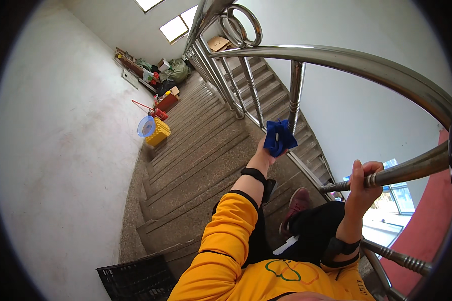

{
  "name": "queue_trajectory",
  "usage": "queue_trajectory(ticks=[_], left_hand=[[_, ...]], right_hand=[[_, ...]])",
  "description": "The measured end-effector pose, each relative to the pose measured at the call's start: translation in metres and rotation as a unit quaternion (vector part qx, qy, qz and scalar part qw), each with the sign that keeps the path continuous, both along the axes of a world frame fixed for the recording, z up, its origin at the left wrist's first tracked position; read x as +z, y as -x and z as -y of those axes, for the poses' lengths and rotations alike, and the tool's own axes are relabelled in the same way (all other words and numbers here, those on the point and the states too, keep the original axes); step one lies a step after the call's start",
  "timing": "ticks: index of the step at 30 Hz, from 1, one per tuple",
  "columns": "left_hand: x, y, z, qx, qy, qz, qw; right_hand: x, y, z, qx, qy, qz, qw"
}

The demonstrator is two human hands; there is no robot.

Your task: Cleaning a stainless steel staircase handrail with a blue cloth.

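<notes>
Deep-blue cloth [280, 138], matte, creased, bunched, at lower part of upright steel baluster [297, 83]. Left hand [274, 154] clasps cloth, fingers mostly hidden. Right hand [359, 193] wrapped round neighbouring baluster [412, 168].

The widest gap lies under the curved handrail [351, 55], between the upper post [296, 90] and the lower post [409, 168]; a hand could pass there. The right hand [364, 188] fills part of the lower post's side. Farther up, the thin balusters [251, 85] leave narrower openings. Left of the left arm [228, 220], the air above the steps [201, 165] is open as far as the wall [65, 150]. How much room remains behind the blue cloth [281, 138] is difficult to judge.
</notes>
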State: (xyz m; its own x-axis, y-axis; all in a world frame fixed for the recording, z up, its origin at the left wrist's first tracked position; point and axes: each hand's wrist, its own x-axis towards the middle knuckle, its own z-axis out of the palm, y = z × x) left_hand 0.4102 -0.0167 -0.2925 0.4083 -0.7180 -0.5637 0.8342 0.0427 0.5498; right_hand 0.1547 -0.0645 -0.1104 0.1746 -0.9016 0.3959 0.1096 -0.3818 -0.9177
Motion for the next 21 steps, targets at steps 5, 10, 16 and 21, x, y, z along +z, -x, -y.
queue_trajectory(ticks=[5, 10, 16, 21], left_hand=[[0.013, 0.006, 0.005, 0.027, -0.016, -0.012, 0.999], [0.049, 0.005, 0.007, 0.018, 0.124, 0.013, 0.992], [0.053, 0.002, 0.006, 0.013, 0.177, 0.042, 0.983], [0.017, 0.009, 0.001, 0.029, -0.030, -0.017, 0.999]], right_hand=[[-0.004, 0.001, 0.001, 0.002, 0.009, 0.008, 1.000], [-0.001, 0.001, 0.001, -0.005, 0.006, 0.005, 1.000], [-0.001, 0.002, 0.002, -0.007, 0.005, 0.001, 1.000], [-0.001, 0.000, 0.000, -0.008, 0.007, -0.001, 1.000]])
